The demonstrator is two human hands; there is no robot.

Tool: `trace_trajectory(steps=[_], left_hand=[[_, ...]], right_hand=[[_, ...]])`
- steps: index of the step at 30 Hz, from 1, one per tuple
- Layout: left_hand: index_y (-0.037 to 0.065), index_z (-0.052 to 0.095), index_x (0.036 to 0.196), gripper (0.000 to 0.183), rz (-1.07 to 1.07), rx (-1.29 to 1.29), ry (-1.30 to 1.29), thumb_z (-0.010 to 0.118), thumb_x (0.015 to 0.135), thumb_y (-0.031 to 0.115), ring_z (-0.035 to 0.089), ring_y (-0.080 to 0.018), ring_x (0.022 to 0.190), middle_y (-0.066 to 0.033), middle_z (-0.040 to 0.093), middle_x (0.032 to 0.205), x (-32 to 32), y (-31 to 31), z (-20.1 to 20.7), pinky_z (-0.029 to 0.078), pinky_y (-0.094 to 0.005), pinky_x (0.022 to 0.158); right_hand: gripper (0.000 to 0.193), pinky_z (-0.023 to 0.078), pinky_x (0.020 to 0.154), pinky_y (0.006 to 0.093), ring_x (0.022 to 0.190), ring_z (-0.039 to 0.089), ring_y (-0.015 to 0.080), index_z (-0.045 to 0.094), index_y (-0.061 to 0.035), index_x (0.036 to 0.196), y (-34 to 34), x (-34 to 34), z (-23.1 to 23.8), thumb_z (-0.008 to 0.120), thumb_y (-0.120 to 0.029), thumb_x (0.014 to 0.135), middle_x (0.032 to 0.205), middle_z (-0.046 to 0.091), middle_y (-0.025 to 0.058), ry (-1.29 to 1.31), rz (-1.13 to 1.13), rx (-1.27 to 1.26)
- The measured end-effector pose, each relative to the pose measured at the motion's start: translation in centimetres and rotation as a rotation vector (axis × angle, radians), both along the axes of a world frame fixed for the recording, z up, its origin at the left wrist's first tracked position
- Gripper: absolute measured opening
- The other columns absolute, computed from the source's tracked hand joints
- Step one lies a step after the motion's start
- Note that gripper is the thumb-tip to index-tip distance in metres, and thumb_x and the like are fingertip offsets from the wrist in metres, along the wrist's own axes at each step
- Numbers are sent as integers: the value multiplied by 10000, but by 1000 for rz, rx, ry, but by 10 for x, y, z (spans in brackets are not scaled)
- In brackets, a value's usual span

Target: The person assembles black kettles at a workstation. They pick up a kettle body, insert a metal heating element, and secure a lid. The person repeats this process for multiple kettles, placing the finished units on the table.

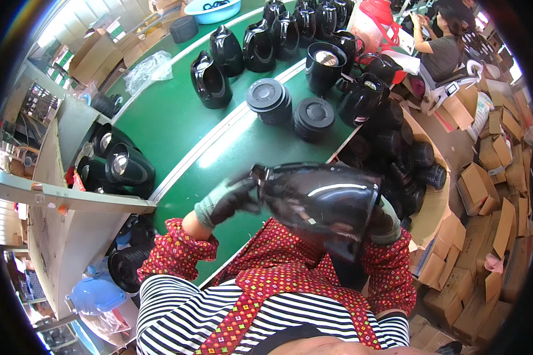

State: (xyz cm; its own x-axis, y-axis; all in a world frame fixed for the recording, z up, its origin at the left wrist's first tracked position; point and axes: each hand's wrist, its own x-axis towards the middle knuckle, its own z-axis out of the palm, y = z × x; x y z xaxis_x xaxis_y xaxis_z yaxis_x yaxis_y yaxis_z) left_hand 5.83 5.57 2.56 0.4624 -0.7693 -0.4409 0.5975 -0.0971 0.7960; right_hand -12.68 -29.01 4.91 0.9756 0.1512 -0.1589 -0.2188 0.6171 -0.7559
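Observation:
A large glossy black jug (323, 198) lies on its side in the air in front of my chest, its narrow end to the left and its wide end to the right. My left hand (231, 201), in a dark glove with a grey-green cuff, is closed at the narrow end; its fingers are somewhat blurred. At the wide end my right hand (386, 223), gloved too, holds the jug, with most of its fingers hidden behind it. Just beyond the jug stand a stack of black round lids (269, 100) and a second lid stack (314, 118) on the green table (177, 148).
Several black jugs (257, 47) stand upright along the far side. On the right, a cardboard box (432, 219) holds dark round parts. Black jugs with silvery insides (127, 163) lie at the left. A person (444, 44) sits at the far right, near piled cartons (477, 260).

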Motion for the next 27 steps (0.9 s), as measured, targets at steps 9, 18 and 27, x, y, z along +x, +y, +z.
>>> trace_trajectory(steps=[9, 18, 27], left_hand=[[30, 442, 1582, 526, -154, -436, 157, 537, 1114, 250, 610, -300, 1338, -169, 523, 1567, -32, -40, -53, 541, -451, 1108], [6, 419, 1590, 538, 116, -334, -33, 519, 1120, 249, 584, -314, 1375, -188, 502, 1587, -6, -5, -63, 507, -455, 1156], [-28, 448, 1563, 561, 276, -389, 199, 600, 1077, 207, 550, -295, 1420, -196, 554, 1544, -3, -1, -71, 456, -429, 1212]], right_hand=[[922, 409, 1189, 363, 1331, 581, 201, 540, 39, 1519, 29, 95, 43, 916, -276, 739, 1480, 634, 128, -69, 452, -318], [992, 225, 1221, 657, 1498, 277, 551, 407, -419, 1621, -23, 247, -100, 766, -770, 765, 1673, 256, 322, 34, -234, -2066], [878, 332, 1190, 512, 1389, 431, 427, 456, -191, 1625, -1, 186, -58, 783, -458, 856, 1532, 461, 233, -368, -412, -1506]])
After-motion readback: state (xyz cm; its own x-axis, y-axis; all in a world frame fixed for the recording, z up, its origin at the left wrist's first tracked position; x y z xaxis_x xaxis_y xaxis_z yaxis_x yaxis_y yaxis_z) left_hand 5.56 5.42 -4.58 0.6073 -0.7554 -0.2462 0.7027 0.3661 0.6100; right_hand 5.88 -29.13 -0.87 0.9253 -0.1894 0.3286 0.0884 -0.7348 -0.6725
